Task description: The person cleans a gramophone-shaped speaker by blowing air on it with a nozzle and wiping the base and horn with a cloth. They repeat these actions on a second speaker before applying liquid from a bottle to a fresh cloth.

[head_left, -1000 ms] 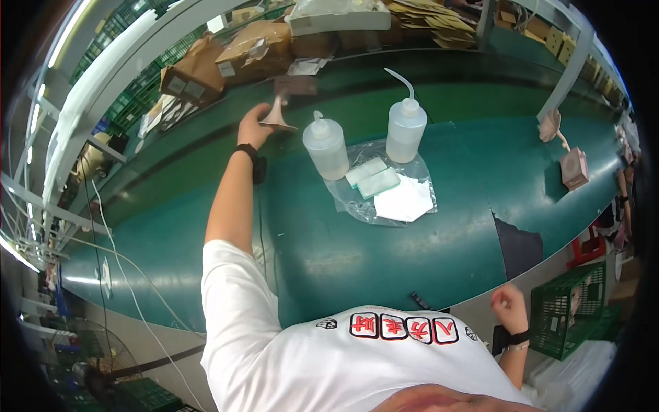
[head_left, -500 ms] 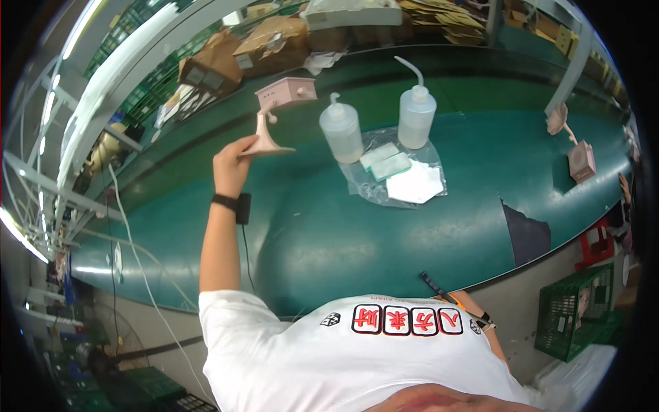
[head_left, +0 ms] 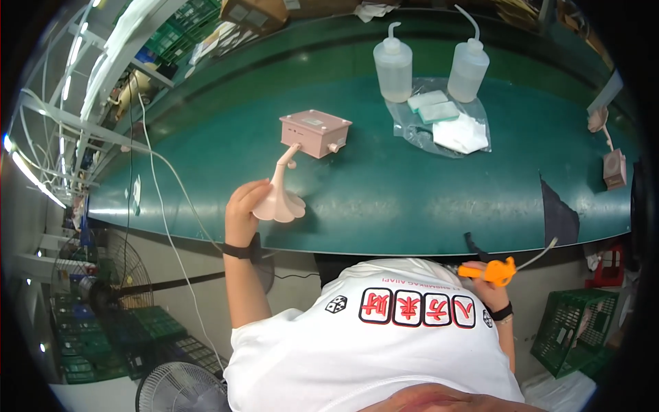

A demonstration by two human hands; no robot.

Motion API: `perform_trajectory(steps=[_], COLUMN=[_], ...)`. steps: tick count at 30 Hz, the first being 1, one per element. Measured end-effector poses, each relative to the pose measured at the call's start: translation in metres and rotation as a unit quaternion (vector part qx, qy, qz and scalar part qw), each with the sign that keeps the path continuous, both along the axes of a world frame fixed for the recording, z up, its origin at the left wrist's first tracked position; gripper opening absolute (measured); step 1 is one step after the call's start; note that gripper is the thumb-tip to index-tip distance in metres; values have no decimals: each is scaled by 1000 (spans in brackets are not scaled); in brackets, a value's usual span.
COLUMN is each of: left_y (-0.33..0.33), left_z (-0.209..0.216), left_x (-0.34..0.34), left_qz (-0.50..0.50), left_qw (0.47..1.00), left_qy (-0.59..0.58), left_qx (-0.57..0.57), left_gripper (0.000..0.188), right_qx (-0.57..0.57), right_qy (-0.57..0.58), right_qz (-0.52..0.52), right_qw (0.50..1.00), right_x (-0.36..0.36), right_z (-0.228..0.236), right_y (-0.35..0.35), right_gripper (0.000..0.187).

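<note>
My left hand [head_left: 246, 207] is closed round the flared horn of a pink toy-like gramophone [head_left: 316, 134] above the green table. Its box is turned over, with small pale feet and a label on the upward face, and a knob on one side. The scalloped horn hangs lowest, beside my fingers. At the table's front edge, close to my body, my right hand [head_left: 491, 294] grips an orange hand tool [head_left: 495, 272] shaped like an air blow gun. A thin pale stem sticks out of the tool to the right.
Two clear squeeze bottles [head_left: 394, 72] stand beyond a plastic bag [head_left: 410, 137] bearing pads and white wipes. Another pink gramophone [head_left: 614, 169] is at the far right. A dark patch [head_left: 559, 213] lies on the table [head_left: 371, 206]. A fan [head_left: 182, 391] and green crate [head_left: 571, 326] flank me.
The gramophone has come nearer to me and tilted, so its footed underside shows. My right hand has lifted the orange tool into fuller view. The view has shifted.
</note>
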State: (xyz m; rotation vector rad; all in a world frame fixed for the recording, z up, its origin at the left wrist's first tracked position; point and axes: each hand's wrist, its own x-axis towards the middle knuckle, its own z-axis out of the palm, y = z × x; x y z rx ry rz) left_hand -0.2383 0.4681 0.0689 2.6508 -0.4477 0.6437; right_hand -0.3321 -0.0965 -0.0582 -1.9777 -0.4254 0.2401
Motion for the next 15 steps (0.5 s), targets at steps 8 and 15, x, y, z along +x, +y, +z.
perform_trajectory(steps=[8, 15], left_y=[-13, -39], left_z=[98, 70], left_x=[8, 109], left_qz=[-131, 12], left_qw=[948, 870], left_qy=[250, 490], left_qx=[-148, -58], left_gripper=[65, 49], right_qx=[344, 261], right_qy=[-142, -79], right_qz=[-481, -125], right_qw=[794, 954], right_x=[7, 66], right_z=[113, 234], right_y=[-61, -60], right_gripper=[34, 39])
